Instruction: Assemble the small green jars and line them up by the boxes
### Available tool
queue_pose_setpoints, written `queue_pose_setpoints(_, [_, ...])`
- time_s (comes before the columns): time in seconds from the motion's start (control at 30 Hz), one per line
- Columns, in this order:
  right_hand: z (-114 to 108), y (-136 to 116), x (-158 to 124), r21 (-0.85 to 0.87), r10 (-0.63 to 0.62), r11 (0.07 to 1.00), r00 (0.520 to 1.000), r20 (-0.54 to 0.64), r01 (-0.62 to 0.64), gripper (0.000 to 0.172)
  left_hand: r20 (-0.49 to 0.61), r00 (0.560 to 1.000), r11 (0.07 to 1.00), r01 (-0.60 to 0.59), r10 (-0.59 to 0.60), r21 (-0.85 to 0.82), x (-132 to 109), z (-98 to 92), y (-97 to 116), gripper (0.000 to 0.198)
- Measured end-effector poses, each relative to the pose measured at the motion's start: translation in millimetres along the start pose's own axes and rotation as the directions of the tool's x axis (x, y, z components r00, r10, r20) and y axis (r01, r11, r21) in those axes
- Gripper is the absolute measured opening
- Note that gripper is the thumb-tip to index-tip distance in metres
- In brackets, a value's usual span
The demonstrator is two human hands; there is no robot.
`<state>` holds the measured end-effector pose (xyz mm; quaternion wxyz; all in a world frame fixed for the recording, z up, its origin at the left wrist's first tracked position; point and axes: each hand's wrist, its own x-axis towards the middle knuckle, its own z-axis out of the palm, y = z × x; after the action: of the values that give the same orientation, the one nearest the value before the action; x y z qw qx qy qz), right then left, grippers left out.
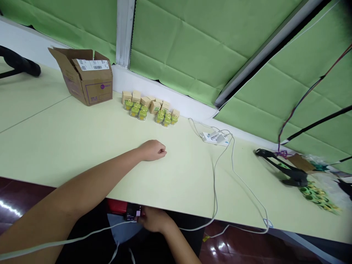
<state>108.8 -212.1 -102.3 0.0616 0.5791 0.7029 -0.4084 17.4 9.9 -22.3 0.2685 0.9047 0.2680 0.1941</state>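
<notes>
Below the edge of the table, the right hand grasps a phone, the left hand clenched above.

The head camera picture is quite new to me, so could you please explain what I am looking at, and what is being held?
Certainly. There is no machine here: these are a person's bare hands, seen by a camera worn on that person's head, looking forward and down. This is the only view.

The left hand rests as a closed fist on the pale table; nothing shows in it. The right hand is below the table's near edge, its fingers at a phone; whether it grips the phone or only touches it is hard to tell.

Towards the back of the table stand an open cardboard box, small tan boxes with small green items in front, and a white power strip with cords.
</notes>
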Motion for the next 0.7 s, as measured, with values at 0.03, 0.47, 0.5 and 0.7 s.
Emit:
queue_pose_setpoints(0.03, [-7.2, -5.7, -14.7, -0.001, -0.028, 1.000, 0.996, 0.081, 0.028, 0.046, 0.001, 1.000, 1.000, -0.001, 0.001, -0.006, 0.1, -0.2, 0.3, 0.035])
queue_pose_setpoints(0.47, [-276.9, 6.8, 87.4, 0.195, 0.147, 0.977, 0.379, -0.914, 0.092, 0.041, -0.043, 0.999, 0.992, 0.014, -0.020, -0.123, 0.8, -5.7, 0.1, 0.032])
queue_pose_setpoints(0.5, [-285.0, 14.9, 107.9, 0.161, 0.143, 0.987, 0.365, -0.920, 0.020, 0.046, -0.044, 0.998, 0.989, 0.033, -0.040, -0.143, 0.2, -7.4, 0.3, 0.032])
queue_pose_setpoints(0.7, [-308.5, 35.0, 158.9, 0.096, 0.104, 0.995, 0.307, -0.946, -0.042, 0.036, -0.009, 0.994, 0.979, 0.102, -0.105, -0.174, 0.8, -14.6, -1.1, 0.031])
